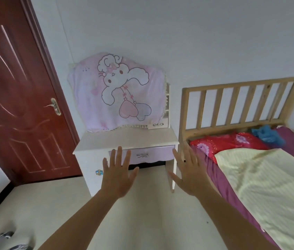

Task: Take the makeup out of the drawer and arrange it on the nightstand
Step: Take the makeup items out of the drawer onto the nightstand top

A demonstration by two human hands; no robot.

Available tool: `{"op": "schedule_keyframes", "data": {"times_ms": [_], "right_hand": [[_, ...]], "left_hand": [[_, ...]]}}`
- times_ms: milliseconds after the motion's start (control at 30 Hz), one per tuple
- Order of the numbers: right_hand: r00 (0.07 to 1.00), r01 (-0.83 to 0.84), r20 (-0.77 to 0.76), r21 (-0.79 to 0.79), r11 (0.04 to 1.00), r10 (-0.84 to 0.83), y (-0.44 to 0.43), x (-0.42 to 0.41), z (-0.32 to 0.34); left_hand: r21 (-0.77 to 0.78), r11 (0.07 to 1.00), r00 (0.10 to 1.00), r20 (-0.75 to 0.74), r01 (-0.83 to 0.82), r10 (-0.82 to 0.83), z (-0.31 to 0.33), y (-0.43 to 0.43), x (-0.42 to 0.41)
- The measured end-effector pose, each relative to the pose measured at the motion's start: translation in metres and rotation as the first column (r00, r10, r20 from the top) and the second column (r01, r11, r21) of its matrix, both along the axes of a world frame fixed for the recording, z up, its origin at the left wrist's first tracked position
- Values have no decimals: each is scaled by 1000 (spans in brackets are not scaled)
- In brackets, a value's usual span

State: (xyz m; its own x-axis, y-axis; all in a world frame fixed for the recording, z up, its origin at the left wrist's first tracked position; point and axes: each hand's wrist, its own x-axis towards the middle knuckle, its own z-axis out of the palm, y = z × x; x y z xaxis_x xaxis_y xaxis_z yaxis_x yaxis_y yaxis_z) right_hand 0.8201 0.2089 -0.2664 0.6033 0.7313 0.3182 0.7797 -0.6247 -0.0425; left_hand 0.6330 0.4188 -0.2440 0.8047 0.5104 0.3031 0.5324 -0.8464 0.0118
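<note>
Both hands are held out in front of the nightstand (85,168), palms down and fingers spread. The left hand (119,175) hangs in the air before the left end of the lilac drawer (157,153), and the right hand (190,175) is before the nightstand's right leg, close to the bed (269,177). Neither grip holds anything; both are open, and neither appears to touch the furniture.

The drawer is closed, its front sitting just under the white surface (124,139), with a small silver handle (142,155) at its middle, between the two hands. No makeup is in sight — presumably it lies inside the closed drawer. A pink rabbit-print cloth (117,91) drapes the upright part behind, and its fringed hem comes down to the back of the surface.

The task looks to be at its very start: this is the reach toward the drawer, with nothing taken out or arranged yet. The next move calls for one hand to drop to the handle, which is small enough to need a fingertip pinch, not a full grasp. The pull should then come straight back toward the body and stay gentle, so loose items inside do not roll. The other hand would be free to reach in once the drawer opens.
</note>
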Motion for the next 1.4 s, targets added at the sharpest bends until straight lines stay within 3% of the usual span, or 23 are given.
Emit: {"op": "schedule_keyframes", "data": {"times_ms": [167, 467, 700, 900, 1000, 1167, 1300, 1400], "right_hand": [[998, -22, -59, 7, 1000, 22, 73, 88, 6], [990, -51, -132, -71, 996, 42, 220, 199, -45], [964, 41, -254, -125, 991, -72, 336, 281, -87], [886, 70, -428, -257, 964, -179, 388, 305, -159], [839, 35, -507, -314, 949, -199, 405, 311, -209], [771, -104, -618, -357, 928, -151, 441, 323, -292], [810, -151, -584, -309, 939, -62, 470, 330, -339], [863, -186, -504, -367, 911, -27, 492, 337, -368]], "left_hand": [[1, 1000, 1000, 1, -31, 31, -4, 58, 72], [-54, 998, 999, -27, -42, 41, -53, 204, 178], [-157, 987, 993, -118, -21, 3, -113, 343, 274], [-244, 970, 961, -266, 13, -80, -184, 412, 334], [-287, 958, 941, -318, 18, -113, -231, 424, 351], [-236, 972, 937, -341, -11, -72, -302, 440, 369], [-164, 987, 948, -314, 3, -55, -342, 453, 387], [-157, 987, 941, -338, -22, -32, -363, 457, 399]]}}
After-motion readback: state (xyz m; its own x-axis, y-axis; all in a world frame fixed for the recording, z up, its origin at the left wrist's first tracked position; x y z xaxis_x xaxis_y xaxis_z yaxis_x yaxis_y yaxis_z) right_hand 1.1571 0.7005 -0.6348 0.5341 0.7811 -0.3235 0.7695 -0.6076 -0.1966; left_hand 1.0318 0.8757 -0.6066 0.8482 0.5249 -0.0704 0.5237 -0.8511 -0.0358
